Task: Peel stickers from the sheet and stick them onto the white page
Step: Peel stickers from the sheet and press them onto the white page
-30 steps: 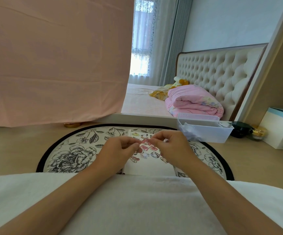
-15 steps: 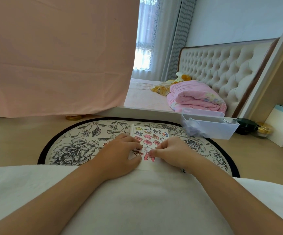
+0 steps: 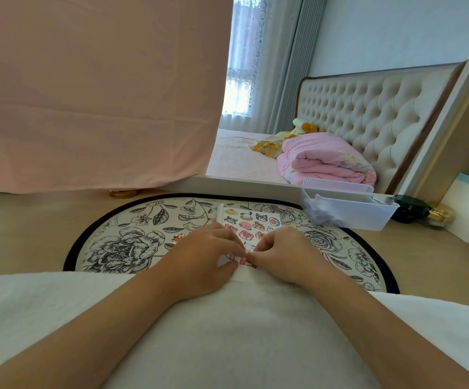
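Plainly the sticking step is in hand, not the peeling. On the pale wooden counter (image 3: 31, 234) lies a round flowered mat (image 3: 121, 248), and the white page (image 3: 248, 214) sits in the middle of it, running from the mat's far edge toward its near edge, with rows of cartoon stickers already on it. A red-printed scrap (image 3: 181, 237), perhaps the sticker sheet, shows on the mat just left of the page, mostly hidden.

The left grip (image 3: 199, 256) lies over the page's near left part, fingers loose and fairly flat, holding the paper down and clasping nothing. The right grip (image 3: 284, 254) has its fingers curled, tips meeting a pink sticker (image 3: 246, 261) at the page's near edge. I cannot tell whether it pinches the sticker or only presses on it.

Next, I judge, the sticker wants rubbing flat from one side across, then both grips must lift clear and turn to the sheet to pick up a fresh corner.
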Action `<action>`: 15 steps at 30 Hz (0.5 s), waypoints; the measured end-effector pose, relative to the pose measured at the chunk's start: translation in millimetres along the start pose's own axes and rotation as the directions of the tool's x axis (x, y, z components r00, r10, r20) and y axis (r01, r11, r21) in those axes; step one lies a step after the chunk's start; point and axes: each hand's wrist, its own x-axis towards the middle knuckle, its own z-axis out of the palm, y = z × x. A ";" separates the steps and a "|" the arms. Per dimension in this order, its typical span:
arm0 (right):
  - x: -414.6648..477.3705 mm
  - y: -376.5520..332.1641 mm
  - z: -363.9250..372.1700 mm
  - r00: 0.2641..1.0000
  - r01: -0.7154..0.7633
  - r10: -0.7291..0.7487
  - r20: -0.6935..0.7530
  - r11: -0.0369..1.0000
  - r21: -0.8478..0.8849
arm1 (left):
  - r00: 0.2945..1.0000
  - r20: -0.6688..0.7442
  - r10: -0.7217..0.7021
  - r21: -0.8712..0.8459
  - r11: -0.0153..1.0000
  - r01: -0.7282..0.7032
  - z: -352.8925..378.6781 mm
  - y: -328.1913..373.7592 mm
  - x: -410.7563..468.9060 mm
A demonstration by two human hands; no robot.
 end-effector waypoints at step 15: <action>-37.6 7.5 -8.6 0.912 0.398 -0.402 0.081 0.818 -0.416 | 0.995 0.081 0.062 0.064 0.996 -0.068 -4.5 5.7 1.2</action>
